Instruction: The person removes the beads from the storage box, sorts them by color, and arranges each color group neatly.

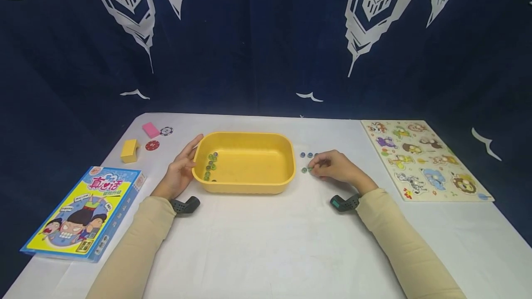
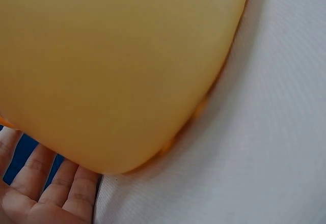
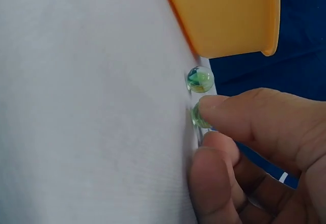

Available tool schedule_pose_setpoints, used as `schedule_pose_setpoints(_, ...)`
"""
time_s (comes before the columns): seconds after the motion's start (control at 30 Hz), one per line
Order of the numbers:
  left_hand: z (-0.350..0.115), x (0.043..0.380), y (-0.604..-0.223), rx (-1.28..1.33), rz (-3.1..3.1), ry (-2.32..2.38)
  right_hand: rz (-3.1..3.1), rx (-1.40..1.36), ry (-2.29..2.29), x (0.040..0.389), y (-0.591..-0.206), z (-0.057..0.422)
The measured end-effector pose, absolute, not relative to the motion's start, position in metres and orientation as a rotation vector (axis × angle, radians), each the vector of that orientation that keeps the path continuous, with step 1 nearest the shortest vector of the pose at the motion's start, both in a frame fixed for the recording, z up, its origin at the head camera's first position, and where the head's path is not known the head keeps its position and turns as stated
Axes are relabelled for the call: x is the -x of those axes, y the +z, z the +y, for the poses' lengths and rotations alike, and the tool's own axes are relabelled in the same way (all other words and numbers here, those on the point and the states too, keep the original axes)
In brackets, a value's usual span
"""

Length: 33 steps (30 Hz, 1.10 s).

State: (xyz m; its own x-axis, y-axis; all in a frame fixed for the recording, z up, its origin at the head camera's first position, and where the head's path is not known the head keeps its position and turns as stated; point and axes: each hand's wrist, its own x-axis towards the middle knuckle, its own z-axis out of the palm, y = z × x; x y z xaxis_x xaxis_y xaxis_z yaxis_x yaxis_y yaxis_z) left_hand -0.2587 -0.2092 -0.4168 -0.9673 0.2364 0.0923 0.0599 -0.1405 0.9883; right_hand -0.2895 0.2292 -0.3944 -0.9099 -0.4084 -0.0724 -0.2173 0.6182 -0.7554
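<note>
l hand [image 1: 178, 170], fingers loose, rests against yellow tub [image 1: 243, 189] as r hand [image 1: 334, 166] pinches green marble [image 3: 198, 119] on table [image 1: 266, 243] nr tub's r end, prob mid pick-or-place, next move likely needing light, exact fingertip control.

2 sleeved forearms [image 1: 137, 239] reach forward, angled inward. The left hand [image 1: 179, 170] has its fingers extended; the right hand [image 1: 334, 166] bends its thumb and fingers into a pinch.

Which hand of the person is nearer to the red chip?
Left. The left hand is to the right of the red chip, at the yellow tray; the right hand is farther right, beyond the tray.
</note>
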Motion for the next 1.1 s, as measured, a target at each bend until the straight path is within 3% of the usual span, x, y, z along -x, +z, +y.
schedule_pose_setpoints(0.27, -0.210, 0.260, -0.416, -0.358, 1.955, 2.263, 2.596, 0.521, -1.316, 0.286, -0.369, 0.222)
schedule_pose_setpoints(0.57, -0.211, 0.259, -0.416, -0.382, 1.921, 2.280, 2.457, 0.812, -1.478, 0.271, -0.334, 0.165)
schedule_pose_setpoints(0.9, -0.211, 0.259, -0.417, -0.388, 1.928, 2.275, 2.334, 1.158, -1.179, 0.271, -0.350, 0.093)
schedule_pose_setpoints(1.1, -0.211, 0.259, -0.416, -0.376, 1.942, 2.268, 2.322, 1.170, -1.021, 0.275, -0.360, 0.059)
